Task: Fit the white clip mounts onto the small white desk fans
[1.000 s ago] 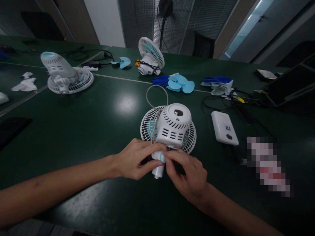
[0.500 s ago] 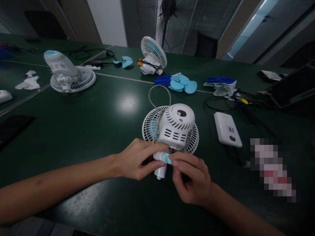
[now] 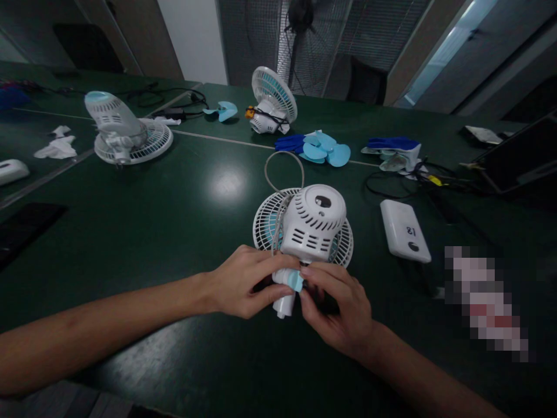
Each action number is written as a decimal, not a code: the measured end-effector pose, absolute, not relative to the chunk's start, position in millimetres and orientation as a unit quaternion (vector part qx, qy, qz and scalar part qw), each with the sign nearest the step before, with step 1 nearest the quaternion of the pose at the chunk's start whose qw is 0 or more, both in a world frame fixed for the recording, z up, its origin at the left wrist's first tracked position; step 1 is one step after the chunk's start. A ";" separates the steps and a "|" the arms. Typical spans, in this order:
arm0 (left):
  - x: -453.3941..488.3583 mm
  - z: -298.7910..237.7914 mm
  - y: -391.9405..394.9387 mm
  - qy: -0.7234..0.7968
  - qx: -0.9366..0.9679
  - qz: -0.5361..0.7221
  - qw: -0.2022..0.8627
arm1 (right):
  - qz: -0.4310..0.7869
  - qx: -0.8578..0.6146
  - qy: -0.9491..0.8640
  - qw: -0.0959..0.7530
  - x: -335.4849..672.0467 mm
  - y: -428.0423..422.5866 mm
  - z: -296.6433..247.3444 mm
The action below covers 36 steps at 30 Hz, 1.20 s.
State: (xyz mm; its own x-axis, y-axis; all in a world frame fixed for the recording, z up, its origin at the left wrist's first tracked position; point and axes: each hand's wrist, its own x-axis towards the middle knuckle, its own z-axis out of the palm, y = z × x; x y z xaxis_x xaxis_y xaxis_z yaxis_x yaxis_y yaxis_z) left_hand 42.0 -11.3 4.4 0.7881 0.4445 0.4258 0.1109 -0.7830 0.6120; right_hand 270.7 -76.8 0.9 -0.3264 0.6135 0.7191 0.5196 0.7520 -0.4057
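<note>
A small white fan [image 3: 311, 223] lies face down on the dark green table [image 3: 174, 209], its motor housing up and its grille flat. My left hand [image 3: 243, 281] is closed around the fan's white neck stem [image 3: 284, 302], thumb and fingers wrapped on it. My right hand [image 3: 337, 305] pinches the light blue knob [image 3: 295, 281] at the side of that stem. A thin grey cord [image 3: 282, 168] loops behind the fan.
Two other white fans [image 3: 126, 130] [image 3: 272, 107] lie farther back. Loose blue fan blades [image 3: 324, 151] and blue gloves [image 3: 391, 145] sit behind. A white power bank [image 3: 404, 229] lies to the right, with black cables [image 3: 418, 180] and a dark screen [image 3: 517, 154].
My right hand shifted slightly on the blue knob, its fingers regripping. The left hand kept its hold on the stem. The view drifted a little.
</note>
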 end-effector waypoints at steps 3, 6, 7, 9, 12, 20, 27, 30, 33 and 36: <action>41.7 4.1 -10.9 0.153 0.899 0.281 0.300 | 0.082 -0.354 -0.806 0.467 270.1 -77.0 1.7; 42.3 4.0 -10.9 0.152 0.900 0.284 0.295 | 0.113 -0.371 -0.793 0.470 268.7 -78.6 2.1; 42.7 4.0 -11.0 0.151 0.900 0.288 0.290 | 0.119 -0.379 -0.787 0.473 267.7 -79.1 2.7; 43.6 4.0 -11.2 0.149 0.901 0.293 0.283 | 0.125 -0.391 -0.774 0.481 264.9 -79.8 4.8; 44.4 4.0 -11.5 0.147 0.901 0.294 0.282 | 0.121 -0.408 -0.761 0.490 259.3 -80.3 9.5; 44.1 3.2 -11.5 0.150 0.906 0.295 0.263 | 0.138 -0.439 -0.739 0.491 248.7 -85.1 16.0; 43.4 3.2 -11.2 0.155 0.897 0.294 0.290 | 0.074 -0.322 -0.796 0.507 269.6 -85.8 4.6; 42.7 3.2 -11.2 0.154 0.895 0.296 0.295 | 0.082 -0.305 -0.821 0.475 275.6 -81.6 1.4; 42.4 3.0 -10.9 0.155 0.893 0.293 0.305 | 0.097 -0.316 -0.822 0.464 276.5 -78.9 0.1; 42.5 3.0 -10.6 0.155 0.894 0.296 0.299 | 0.082 -0.329 -0.820 0.461 275.4 -78.1 1.3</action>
